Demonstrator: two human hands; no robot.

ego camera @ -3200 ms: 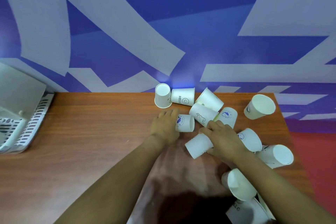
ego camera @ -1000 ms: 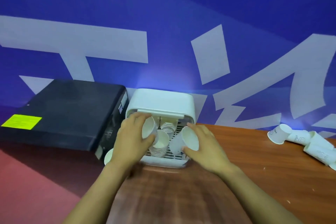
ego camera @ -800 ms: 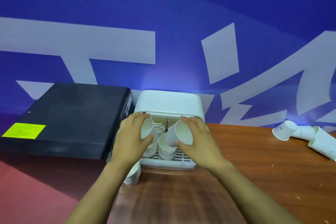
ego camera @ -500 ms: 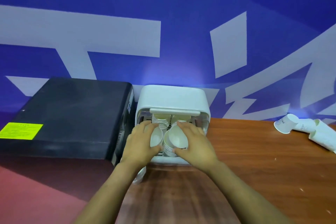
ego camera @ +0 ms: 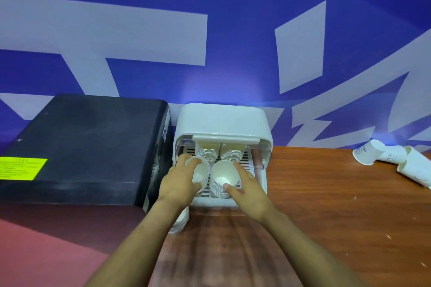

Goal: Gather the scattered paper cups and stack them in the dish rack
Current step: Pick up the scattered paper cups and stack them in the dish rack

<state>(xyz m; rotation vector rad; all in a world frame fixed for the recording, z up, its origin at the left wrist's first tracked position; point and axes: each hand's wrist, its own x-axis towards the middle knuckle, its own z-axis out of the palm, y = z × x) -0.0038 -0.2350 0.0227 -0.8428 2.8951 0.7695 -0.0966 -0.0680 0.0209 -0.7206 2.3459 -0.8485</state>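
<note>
The white dish rack (ego camera: 224, 123) stands at the table's back left with its lid raised. Inside it are stacks of white paper cups: two at the back (ego camera: 206, 154) and two at the front. My left hand (ego camera: 179, 182) grips the top cup of the front left stack (ego camera: 201, 171), fingers over its rim and thumb below. My right hand (ego camera: 248, 187) holds the top cup of the front right stack (ego camera: 224, 173) between thumb and fingers. Loose cups (ego camera: 368, 155) lie on their sides at the far right.
A black box (ego camera: 81, 147) with a yellow label (ego camera: 22, 168) sits directly left of the rack. A short stack of cups (ego camera: 180, 221) stands at the table's left edge, partly under my left forearm. The wooden table (ego camera: 326, 205) runs right; red floor (ego camera: 58, 251) lies left.
Both hands each picked a cup from the scattered pile, carried it left to the rack and lowered it onto a front stack. The view shifted from the pile to the rack.
</note>
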